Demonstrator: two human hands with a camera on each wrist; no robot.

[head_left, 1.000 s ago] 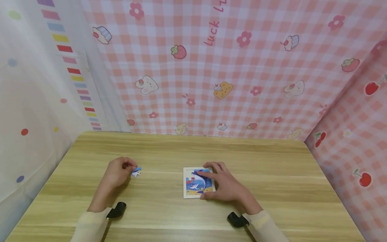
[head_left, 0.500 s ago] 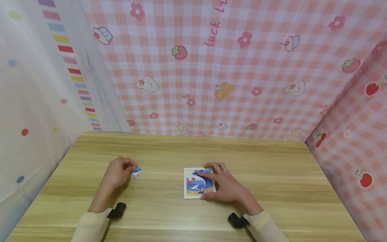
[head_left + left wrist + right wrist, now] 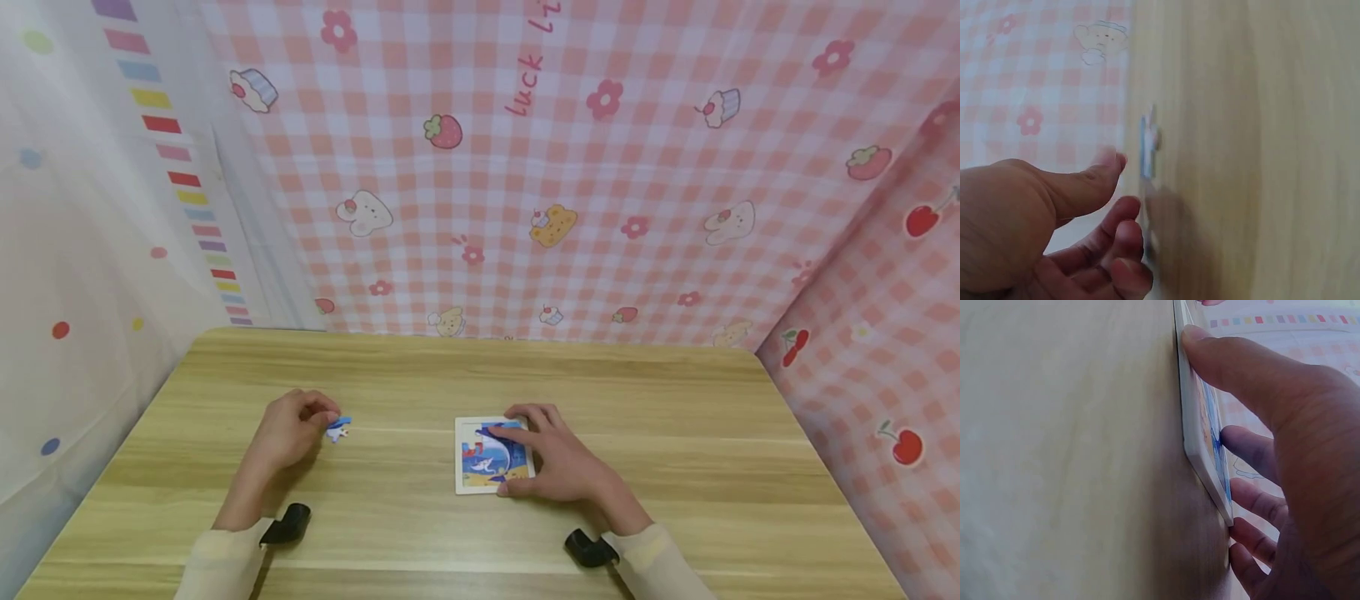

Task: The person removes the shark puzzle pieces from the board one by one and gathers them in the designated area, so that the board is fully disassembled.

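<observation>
A small blue and white puzzle piece (image 3: 339,431) lies on the table at the fingertips of my left hand (image 3: 291,429). In the left wrist view, a gap separates the thumb and fingers of that hand (image 3: 1054,219), and the blurred piece (image 3: 1149,147) is just beyond them. My right hand (image 3: 564,460) grips a white-framed picture puzzle (image 3: 460,475), thumb at its near edge, other fingertips at the far edge, index finger over the picture. The right wrist view shows the frame's edge (image 3: 1194,447) lying flat beside this hand (image 3: 1310,437); the hand hides the frame's right side.
The wooden table (image 3: 420,533) reaches back to a pink checked cloth (image 3: 480,175). White cloth with coloured dots hangs at the left, and cherry-patterned cloth (image 3: 885,333) at the right. A black device (image 3: 287,525) sits at each wrist.
</observation>
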